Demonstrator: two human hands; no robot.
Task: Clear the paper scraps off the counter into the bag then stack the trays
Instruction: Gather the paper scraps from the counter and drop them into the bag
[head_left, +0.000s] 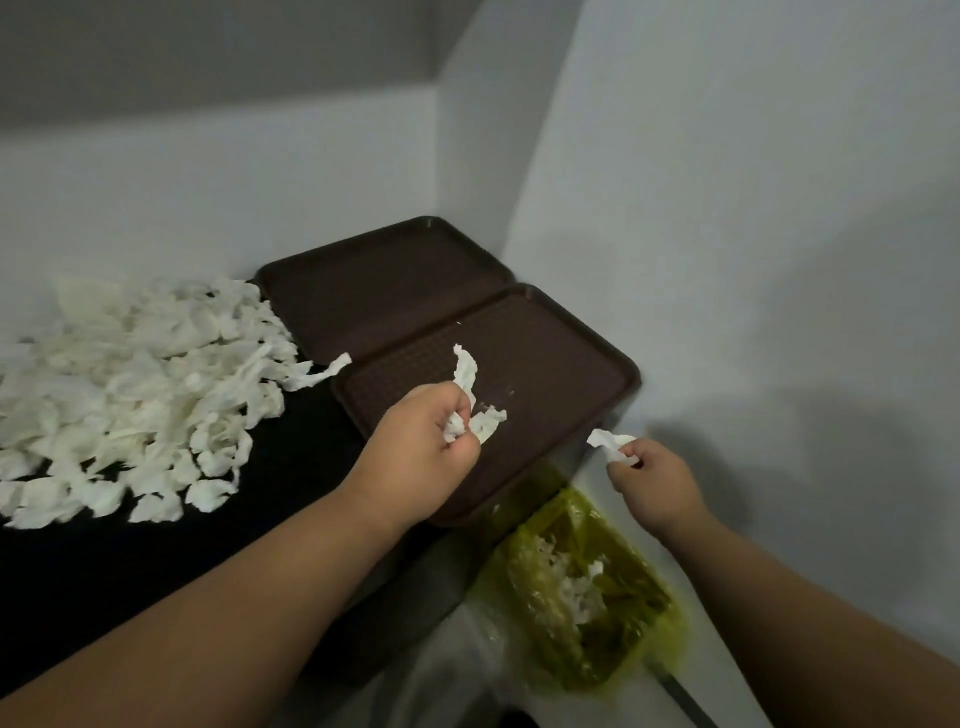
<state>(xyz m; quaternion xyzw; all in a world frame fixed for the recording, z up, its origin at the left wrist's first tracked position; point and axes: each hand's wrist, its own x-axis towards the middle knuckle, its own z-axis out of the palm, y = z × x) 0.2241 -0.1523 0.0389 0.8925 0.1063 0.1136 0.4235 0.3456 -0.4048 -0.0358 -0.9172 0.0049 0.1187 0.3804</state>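
Head | left fingers (441, 402) clamped on scraps (467, 370) over tray (550, 348) | right fingers (626, 470) pinch scrap (609, 442) near bag (641, 587)

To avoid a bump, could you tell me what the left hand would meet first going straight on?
Likely the near tray just ahead of the left hand, then the wall; depth is unclear.

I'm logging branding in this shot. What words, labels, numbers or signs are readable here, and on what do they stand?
None: no readable text shows anywhere.
The dark brown plastic trays bear only a moulded grid texture.
The white torn paper scraps look blank.
The yellow-green translucent plastic bag shows no print.
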